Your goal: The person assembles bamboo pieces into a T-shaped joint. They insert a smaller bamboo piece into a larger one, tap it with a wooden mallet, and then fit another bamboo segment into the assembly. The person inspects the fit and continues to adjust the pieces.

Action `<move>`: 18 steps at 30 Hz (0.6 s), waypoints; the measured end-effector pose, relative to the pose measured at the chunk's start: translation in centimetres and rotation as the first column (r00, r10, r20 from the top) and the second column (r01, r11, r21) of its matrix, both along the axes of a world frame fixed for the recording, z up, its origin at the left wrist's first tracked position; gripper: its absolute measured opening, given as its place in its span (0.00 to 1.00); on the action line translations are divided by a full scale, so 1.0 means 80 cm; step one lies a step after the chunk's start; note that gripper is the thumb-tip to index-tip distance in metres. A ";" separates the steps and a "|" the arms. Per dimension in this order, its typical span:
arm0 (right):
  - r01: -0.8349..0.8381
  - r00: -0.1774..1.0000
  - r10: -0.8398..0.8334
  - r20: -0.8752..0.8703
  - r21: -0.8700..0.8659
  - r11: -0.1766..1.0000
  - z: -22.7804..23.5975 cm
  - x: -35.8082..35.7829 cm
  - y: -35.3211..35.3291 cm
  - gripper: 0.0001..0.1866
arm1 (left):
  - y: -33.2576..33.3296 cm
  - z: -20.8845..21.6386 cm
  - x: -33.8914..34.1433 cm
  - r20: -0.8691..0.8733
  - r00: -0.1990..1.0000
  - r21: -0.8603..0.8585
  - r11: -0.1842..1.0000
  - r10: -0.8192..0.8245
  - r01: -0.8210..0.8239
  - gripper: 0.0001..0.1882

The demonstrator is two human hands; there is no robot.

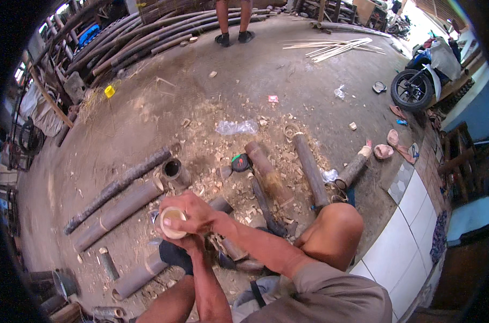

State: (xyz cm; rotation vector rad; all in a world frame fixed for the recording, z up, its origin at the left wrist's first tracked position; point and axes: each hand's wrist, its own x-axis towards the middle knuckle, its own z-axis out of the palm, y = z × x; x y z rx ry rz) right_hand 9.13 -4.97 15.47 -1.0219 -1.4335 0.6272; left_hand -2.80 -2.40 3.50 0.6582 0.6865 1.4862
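A short bamboo section (173, 214) is held between my two hands, its pale cut end facing up. My right hand (195, 209) wraps the far and right side of it with bent fingers. My left hand (190, 243) grips it from below and is mostly hidden behind the bamboo and my right hand. A fingertip shows at the opening; which hand it belongs to I cannot tell. Just beyond my hands stands a short hollow bamboo piece (175, 173), upright. A long brown bamboo tube (118, 215) lies to the left, beside a darker pole (120, 188).
Wood chips (217, 185) cover the floor around a black tape measure (240, 162). More bamboo tubes (266, 169) lie right of it. A white tiled ledge (403, 242) runs along the right. A person's legs (233, 19) stand at the back near stacked poles (147, 40); a motorcycle (417, 86) is far right.
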 end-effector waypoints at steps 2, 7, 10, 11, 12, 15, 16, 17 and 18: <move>-0.065 0.997 0.064 -0.031 -0.017 0.998 0.003 0.005 0.002 0.22 | -0.001 0.001 0.000 -0.011 1.000 0.004 1.000 0.005 -0.005 0.34; 0.241 0.967 -0.232 -0.106 0.081 0.967 0.002 -0.035 -0.021 0.20 | -0.008 0.006 -0.021 -0.028 0.999 0.001 1.000 -0.021 0.021 0.35; 0.296 0.951 -0.286 -0.114 0.075 0.952 0.004 -0.045 -0.028 0.20 | -0.005 0.009 -0.026 -0.041 0.999 0.002 1.000 -0.028 0.028 0.36; 0.282 0.955 -0.275 -0.113 0.058 0.958 0.004 -0.044 -0.027 0.20 | -0.007 0.009 -0.027 -0.046 0.999 0.001 1.000 -0.019 0.019 0.36; 0.230 0.971 -0.225 -0.078 0.053 0.972 0.009 -0.039 -0.026 0.20 | -0.010 0.014 -0.027 -0.043 0.999 0.001 1.000 -0.008 0.008 0.36; 0.037 0.999 -0.036 -0.024 0.047 0.998 0.016 -0.009 -0.011 0.20 | -0.019 0.013 -0.026 -0.035 0.999 0.000 1.000 0.025 -0.025 0.37; -0.049 0.998 0.050 -0.029 0.043 0.998 0.020 0.006 -0.009 0.20 | -0.028 0.013 -0.021 -0.031 0.999 -0.011 0.999 0.039 -0.039 0.37; -0.136 0.990 0.138 -0.037 0.040 0.990 0.020 0.013 -0.010 0.20 | -0.030 0.014 -0.015 -0.031 0.999 -0.019 0.999 0.032 -0.033 0.37; -0.112 0.991 0.115 -0.069 0.035 0.993 0.016 0.007 -0.006 0.20 | -0.026 0.016 -0.016 -0.031 0.999 -0.014 0.999 0.043 -0.043 0.37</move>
